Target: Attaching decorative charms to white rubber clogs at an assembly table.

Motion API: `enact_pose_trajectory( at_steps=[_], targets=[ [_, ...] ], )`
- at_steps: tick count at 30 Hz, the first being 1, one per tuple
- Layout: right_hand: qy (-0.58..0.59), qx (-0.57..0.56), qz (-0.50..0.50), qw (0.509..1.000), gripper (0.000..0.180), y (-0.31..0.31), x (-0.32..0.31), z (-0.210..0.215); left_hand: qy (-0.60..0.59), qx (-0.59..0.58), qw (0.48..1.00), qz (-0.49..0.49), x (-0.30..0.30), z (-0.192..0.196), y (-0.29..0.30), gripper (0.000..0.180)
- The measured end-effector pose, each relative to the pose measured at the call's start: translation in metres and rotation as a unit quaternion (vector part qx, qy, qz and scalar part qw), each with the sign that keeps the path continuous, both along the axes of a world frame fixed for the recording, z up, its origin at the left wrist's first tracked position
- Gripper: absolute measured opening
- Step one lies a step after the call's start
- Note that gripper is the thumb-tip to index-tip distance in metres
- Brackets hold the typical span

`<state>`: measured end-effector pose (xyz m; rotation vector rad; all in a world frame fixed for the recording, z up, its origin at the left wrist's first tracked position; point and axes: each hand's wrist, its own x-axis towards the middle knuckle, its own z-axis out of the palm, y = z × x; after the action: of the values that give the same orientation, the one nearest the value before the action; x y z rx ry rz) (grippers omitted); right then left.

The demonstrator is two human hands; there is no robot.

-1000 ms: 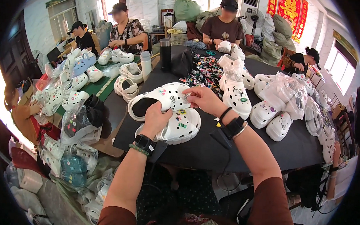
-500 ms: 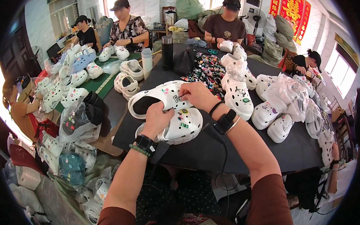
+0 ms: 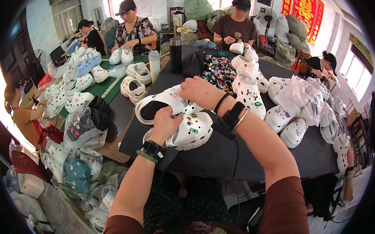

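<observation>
Two white clogs stand side by side on the dark table [image 3: 231, 164] before me, dotted with small colourful charms. My left hand [image 3: 165, 126] grips the farther clog [image 3: 161, 95] at its opening, thumb near the gap between the pair. Resting over that clog's toe part, my right hand [image 3: 201, 92] has its fingers curled in; whatever they pinch is hidden behind the hand. Partly covered letter charms show under it. The nearer clog [image 3: 200, 136] lies just below both hands, with yellow and green charms on top.
A pile of colourful charms [image 3: 218, 70] lies beyond my hands. White clogs [image 3: 248, 96], some in plastic bags, crowd the right side. A black bottle [image 3: 175, 55] and a white bottle [image 3: 154, 63] stand behind. Bagged clogs [image 3: 79, 129] are heaped at left. Several people work around the tables.
My right hand has shifted a little left and away from me over the clog, its wrist turning so the fingers are more hidden. My left hand keeps its hold.
</observation>
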<state>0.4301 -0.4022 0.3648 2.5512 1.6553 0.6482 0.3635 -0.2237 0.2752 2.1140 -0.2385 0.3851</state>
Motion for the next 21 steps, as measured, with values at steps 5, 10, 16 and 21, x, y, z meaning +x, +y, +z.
enact_pose_trajectory(
  at_steps=[5, 10, 16, 21],
  targets=[
    [0.09, 0.093, -0.168, 0.977, 0.099, -0.004, 0.005, 0.002, -0.018, 0.0, 1.0, -0.007, -0.008, 0.008, -0.005, 0.026],
    [0.377, 0.079, -0.173, 0.906, 0.112, -0.006, 0.019, 0.017, -0.025, -0.004, 1.0, -0.012, -0.008, 0.006, -0.003, 0.024],
    [0.34, 0.071, -0.141, 0.927, 0.117, -0.005, 0.033, 0.013, -0.032, 0.023, 0.999, 0.005, -0.011, 0.01, -0.006, 0.022],
    [0.318, 0.093, -0.163, 0.929, 0.119, -0.003, 0.036, 0.008, -0.065, 0.028, 0.997, -0.002, -0.006, 0.001, -0.003, 0.021]
  ],
)
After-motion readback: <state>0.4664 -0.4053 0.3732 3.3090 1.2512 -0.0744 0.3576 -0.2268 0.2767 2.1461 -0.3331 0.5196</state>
